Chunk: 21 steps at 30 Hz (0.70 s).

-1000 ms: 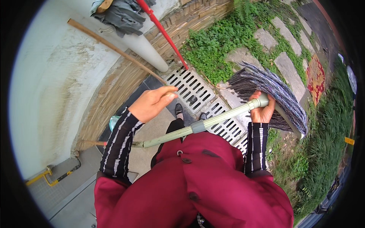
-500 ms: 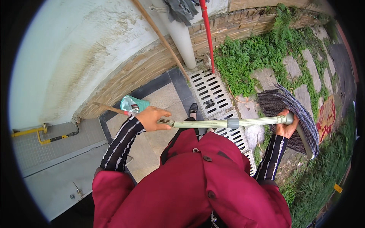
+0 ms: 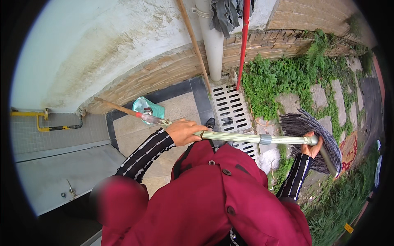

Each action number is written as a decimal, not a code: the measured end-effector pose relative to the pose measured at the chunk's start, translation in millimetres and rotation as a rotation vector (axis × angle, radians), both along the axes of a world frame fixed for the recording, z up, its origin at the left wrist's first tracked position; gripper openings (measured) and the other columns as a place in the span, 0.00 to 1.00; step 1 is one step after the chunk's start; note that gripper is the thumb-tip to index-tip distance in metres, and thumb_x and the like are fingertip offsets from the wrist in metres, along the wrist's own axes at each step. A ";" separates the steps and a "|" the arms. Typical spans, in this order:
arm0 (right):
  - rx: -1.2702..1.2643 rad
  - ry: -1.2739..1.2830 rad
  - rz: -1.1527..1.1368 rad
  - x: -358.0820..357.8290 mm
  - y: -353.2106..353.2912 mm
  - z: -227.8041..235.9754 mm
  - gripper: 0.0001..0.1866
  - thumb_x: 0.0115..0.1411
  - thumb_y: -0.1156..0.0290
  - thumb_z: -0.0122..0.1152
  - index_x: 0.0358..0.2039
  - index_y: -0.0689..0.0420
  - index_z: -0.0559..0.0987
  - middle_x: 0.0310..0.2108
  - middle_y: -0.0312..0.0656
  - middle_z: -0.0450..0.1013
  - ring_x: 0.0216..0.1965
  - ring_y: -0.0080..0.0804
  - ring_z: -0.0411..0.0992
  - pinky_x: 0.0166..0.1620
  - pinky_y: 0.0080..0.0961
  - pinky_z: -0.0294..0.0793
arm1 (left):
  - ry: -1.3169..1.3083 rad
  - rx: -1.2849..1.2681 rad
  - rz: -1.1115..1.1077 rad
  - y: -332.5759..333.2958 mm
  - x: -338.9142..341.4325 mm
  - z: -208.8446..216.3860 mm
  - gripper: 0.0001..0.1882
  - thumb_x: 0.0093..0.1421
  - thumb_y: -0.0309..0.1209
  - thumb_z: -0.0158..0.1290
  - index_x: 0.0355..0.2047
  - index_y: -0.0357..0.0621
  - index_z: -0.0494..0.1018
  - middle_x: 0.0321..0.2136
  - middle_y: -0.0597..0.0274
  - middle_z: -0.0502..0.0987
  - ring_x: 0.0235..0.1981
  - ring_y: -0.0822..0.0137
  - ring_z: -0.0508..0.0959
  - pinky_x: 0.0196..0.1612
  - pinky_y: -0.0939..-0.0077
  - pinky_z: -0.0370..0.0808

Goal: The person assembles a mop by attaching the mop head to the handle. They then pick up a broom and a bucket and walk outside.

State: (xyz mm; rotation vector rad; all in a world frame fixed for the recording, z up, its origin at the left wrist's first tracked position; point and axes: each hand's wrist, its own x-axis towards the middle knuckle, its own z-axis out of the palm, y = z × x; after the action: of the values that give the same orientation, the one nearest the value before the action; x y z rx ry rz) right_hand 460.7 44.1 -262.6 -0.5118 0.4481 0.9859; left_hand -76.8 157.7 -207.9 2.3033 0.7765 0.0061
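A mop lies crosswise in front of me at waist height. Its grey yarn head (image 3: pixel 328 135) hangs on the right, over the stone and grass. The ribbed pale handle sleeve (image 3: pixel 234 137) has a grey collar (image 3: pixel 265 139) and runs left into a worn wooden stick (image 3: pixel 119 107) with a red band. My left hand (image 3: pixel 185 132) is closed over the handle, near where the wood meets the sleeve. Close to the mop head, my right hand (image 3: pixel 310 145) is wrapped round the handle by its end fitting (image 3: pixel 313 140).
A green plastic bag (image 3: pixel 154 110) sits on the tiles below the wall. Another wooden pole (image 3: pixel 195 45) and a red pole (image 3: pixel 244 45) stand by a white pipe (image 3: pixel 212 53). White drain grates (image 3: pixel 232 107) cross the ground. A metal counter (image 3: pixel 61 172) is at left.
My left hand, with fingers spread before, has closed on the handle. The view has shifted, so the wall and poles appear lower and further right. My right hand keeps its grip.
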 end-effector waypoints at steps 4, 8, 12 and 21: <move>-0.056 0.078 0.000 17.3 7.8 -14.7 0.25 0.48 0.68 0.67 0.40 0.69 0.67 0.31 0.51 0.70 0.31 0.39 0.71 0.33 0.31 0.76 | -0.017 0.140 0.005 -6.4 9.3 24.3 0.22 0.56 0.43 0.53 0.50 0.56 0.68 0.26 0.61 0.71 0.27 0.59 0.73 0.35 0.66 0.68; -0.076 0.163 0.018 29.0 16.0 -37.4 0.27 0.47 0.66 0.69 0.41 0.69 0.67 0.31 0.51 0.71 0.31 0.39 0.71 0.34 0.31 0.76 | 0.013 0.248 0.029 -8.1 18.5 45.9 0.20 0.56 0.45 0.53 0.47 0.55 0.69 0.23 0.62 0.71 0.25 0.58 0.74 0.31 0.66 0.71; -0.153 0.216 0.048 34.1 26.1 -60.3 0.28 0.46 0.64 0.70 0.40 0.68 0.67 0.30 0.50 0.71 0.30 0.39 0.71 0.34 0.31 0.77 | 0.041 0.289 0.029 -6.1 24.1 66.0 0.18 0.56 0.46 0.52 0.43 0.52 0.69 0.22 0.62 0.72 0.25 0.56 0.76 0.29 0.64 0.72; -0.178 0.205 0.189 41.6 35.0 -88.0 0.27 0.49 0.64 0.69 0.39 0.69 0.66 0.29 0.50 0.69 0.30 0.37 0.70 0.32 0.29 0.76 | 0.122 0.238 -0.001 -8.5 42.9 115.9 0.18 0.57 0.46 0.50 0.39 0.47 0.69 0.22 0.58 0.74 0.23 0.53 0.77 0.26 0.61 0.73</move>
State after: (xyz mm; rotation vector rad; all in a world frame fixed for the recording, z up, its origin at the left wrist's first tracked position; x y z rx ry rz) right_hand 502.3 79.1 -350.6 -0.6243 0.6854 1.1925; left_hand -33.9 149.1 -92.1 2.5481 0.8765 -0.0452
